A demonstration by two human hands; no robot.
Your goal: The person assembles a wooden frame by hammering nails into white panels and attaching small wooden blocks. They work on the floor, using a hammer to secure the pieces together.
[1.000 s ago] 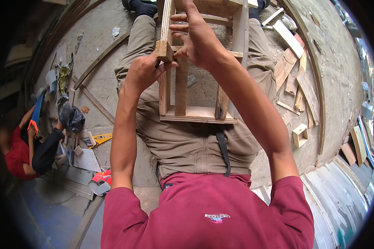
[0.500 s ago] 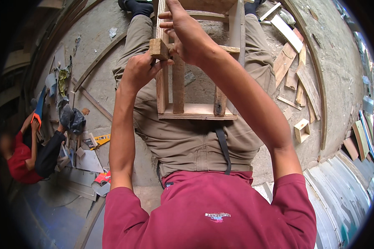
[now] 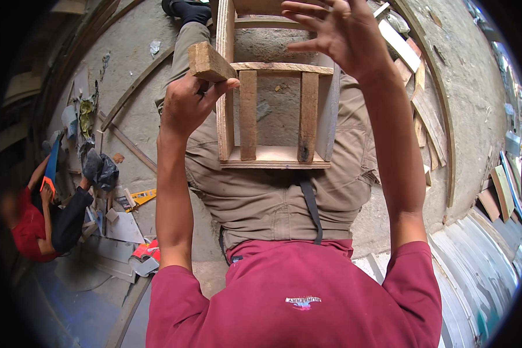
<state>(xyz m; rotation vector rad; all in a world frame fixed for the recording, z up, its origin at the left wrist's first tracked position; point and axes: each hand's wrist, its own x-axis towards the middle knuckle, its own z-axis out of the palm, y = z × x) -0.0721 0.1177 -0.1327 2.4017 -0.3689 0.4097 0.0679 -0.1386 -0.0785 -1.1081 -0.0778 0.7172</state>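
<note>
Concrete floor (image 3: pixel 139 87) strewn with offcuts surrounds the wooden frame (image 3: pixel 275 110), which I see resting on the lap. My left hand (image 3: pixel 185 107) grips a small wood block (image 3: pixel 210 62) against the frame's upper-left post; my right hand (image 3: pixel 336 32) hovers open above its top rail. With only the lap steadying it, I judge the frame could tip and the block slip off the post.

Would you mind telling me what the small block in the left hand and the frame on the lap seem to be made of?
The small block in the left hand looks like raw, unfinished wood: pale tan with rough sawn faces. The frame appears to be bare wooden slats too, with visible grain, one slat darkened near its foot; no paint or varnish shows.
</note>
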